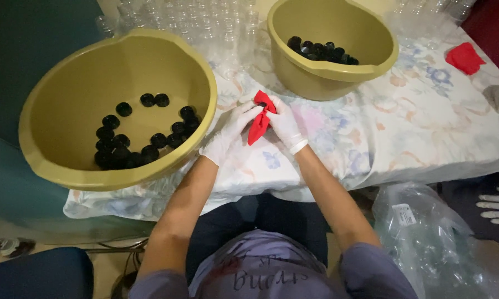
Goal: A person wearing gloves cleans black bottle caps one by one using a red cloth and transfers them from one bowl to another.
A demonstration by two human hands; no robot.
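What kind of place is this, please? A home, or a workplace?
Probably a small hand-packing or cleaning workplace. Gloved hands, left hand and right hand, hold a red cloth; two olive basins hold black caps; clear bottles crowd the flowered tablecloth.

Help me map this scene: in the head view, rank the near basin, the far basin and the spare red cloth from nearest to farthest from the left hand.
From the left hand:
1. Near basin, just left.
2. Far basin, up right.
3. Spare red cloth, far right.
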